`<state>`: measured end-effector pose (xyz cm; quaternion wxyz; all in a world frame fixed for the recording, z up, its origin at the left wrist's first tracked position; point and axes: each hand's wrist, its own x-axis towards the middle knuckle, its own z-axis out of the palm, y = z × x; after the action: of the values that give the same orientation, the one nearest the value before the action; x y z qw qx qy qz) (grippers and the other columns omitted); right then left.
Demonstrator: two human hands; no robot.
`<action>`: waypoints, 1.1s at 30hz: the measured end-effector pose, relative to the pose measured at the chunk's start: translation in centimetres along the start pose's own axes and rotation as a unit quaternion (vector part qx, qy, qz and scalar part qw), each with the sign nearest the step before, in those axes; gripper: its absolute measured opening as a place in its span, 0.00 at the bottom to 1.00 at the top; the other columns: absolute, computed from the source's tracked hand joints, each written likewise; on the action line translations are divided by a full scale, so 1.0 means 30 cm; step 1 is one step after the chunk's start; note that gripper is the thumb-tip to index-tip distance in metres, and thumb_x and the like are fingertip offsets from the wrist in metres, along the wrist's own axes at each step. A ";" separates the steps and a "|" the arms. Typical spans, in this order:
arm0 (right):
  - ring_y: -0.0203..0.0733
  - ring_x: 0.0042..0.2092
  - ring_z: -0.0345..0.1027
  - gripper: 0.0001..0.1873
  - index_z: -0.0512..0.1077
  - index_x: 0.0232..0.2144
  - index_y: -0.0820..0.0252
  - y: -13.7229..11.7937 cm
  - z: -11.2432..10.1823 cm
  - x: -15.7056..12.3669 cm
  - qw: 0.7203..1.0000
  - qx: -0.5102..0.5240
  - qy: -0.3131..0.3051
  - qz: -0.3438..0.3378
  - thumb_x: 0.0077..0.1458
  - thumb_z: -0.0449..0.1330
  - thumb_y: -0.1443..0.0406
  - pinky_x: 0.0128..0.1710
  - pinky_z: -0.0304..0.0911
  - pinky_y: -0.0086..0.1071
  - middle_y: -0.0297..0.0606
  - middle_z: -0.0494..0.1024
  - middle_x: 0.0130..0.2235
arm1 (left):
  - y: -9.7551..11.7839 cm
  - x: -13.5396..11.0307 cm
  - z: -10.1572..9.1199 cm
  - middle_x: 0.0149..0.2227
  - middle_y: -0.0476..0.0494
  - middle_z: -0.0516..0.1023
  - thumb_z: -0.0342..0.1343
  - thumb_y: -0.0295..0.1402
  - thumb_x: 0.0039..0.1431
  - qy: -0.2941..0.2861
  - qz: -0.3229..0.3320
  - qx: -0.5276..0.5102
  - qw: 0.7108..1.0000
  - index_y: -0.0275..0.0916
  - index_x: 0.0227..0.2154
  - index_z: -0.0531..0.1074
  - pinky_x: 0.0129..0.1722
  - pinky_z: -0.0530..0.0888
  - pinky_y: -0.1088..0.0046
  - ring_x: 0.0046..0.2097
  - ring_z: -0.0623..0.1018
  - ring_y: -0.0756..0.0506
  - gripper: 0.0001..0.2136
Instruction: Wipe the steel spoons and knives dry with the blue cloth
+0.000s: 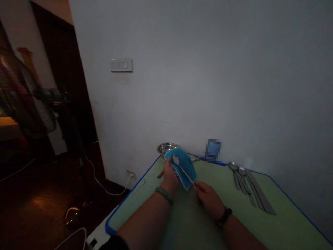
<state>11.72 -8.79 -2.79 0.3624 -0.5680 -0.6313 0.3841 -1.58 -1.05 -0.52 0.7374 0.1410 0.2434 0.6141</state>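
My left hand [171,175] is closed on a blue cloth [187,166], which fans out above and to the right of the fingers. Across the cloth lies a metal spoon [184,171], its bowl up by my left thumb. My right hand [206,194] pinches the lower end of the spoon's handle. Behind the cloth, a shiny metal bowl [166,147] is partly covered. What looks like a fork's end [197,158] sticks out to the cloth's right, and a brown stick-like piece [160,174] shows beside my left wrist.
Several metal spoons [242,171] and long table knives [260,194] lie grouped on the right of the green, blue-edged table [283,222]. A pixelated phone-like object [213,150] leans against the wall. To the left stand a fan [28,90] and a cord plugged into a socket [131,174].
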 end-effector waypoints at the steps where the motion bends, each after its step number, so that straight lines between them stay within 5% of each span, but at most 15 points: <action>1: 0.32 0.21 0.57 0.20 0.69 0.40 0.61 -0.002 -0.001 -0.002 1.000 -0.002 -0.002 -0.003 0.49 0.48 0.58 0.21 0.52 0.25 0.28 0.63 0.18 | 0.000 0.002 -0.001 0.25 0.38 0.77 0.45 0.45 0.49 0.005 0.004 -0.002 1.000 0.31 0.33 0.72 0.40 0.69 0.58 0.32 0.76 0.40 0.22; 33: 0.33 0.20 0.57 0.16 0.71 0.33 0.61 -0.013 -0.003 -0.006 1.000 -0.020 -0.002 0.009 0.48 0.50 0.58 0.22 0.53 0.26 0.28 0.63 0.17 | 0.012 -0.003 0.003 0.29 0.36 0.77 0.45 0.46 0.49 0.005 0.001 -0.015 1.000 0.29 0.38 0.70 0.39 0.69 0.55 0.35 0.76 0.37 0.24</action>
<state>11.64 -9.00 -2.41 0.3462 -0.5805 -0.6342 0.3754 -1.83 -1.05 -0.25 0.7376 0.1270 0.2377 0.6191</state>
